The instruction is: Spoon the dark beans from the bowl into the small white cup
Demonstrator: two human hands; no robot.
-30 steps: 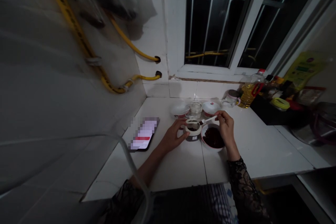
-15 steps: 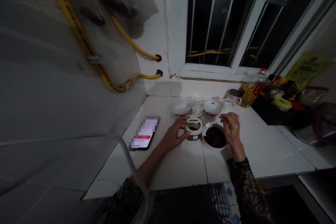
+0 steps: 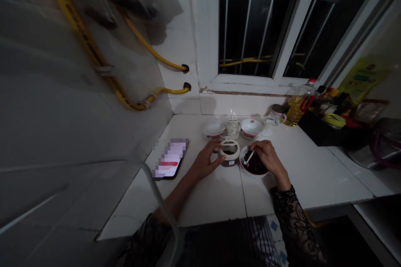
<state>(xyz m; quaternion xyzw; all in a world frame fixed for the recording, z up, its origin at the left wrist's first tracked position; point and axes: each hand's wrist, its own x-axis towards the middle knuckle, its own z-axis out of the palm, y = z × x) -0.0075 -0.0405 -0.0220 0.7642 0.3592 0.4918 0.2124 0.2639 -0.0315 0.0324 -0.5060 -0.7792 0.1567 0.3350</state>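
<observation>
Head view: left hand [image 3: 204,162] spans jar [image 3: 229,159], right hand [image 3: 267,156] angles spoon [image 3: 249,157] over bowl [image 3: 251,174]

Dimly lit tiled walls [image 3: 62,104], a dark window [image 3: 246,33] above a white counter [image 3: 313,171].

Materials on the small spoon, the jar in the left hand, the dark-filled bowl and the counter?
Spoon: likely plastic; opaque white, thin handle.
Jar: glass or clear plastic, contents showing through; its pale opaque collar looks plastic.
Bowl: probably glazed ceramic, white with reddish rim; melamine possible.
Counter: seemingly glazed tile; white, straight seams, soft sheen.
</observation>
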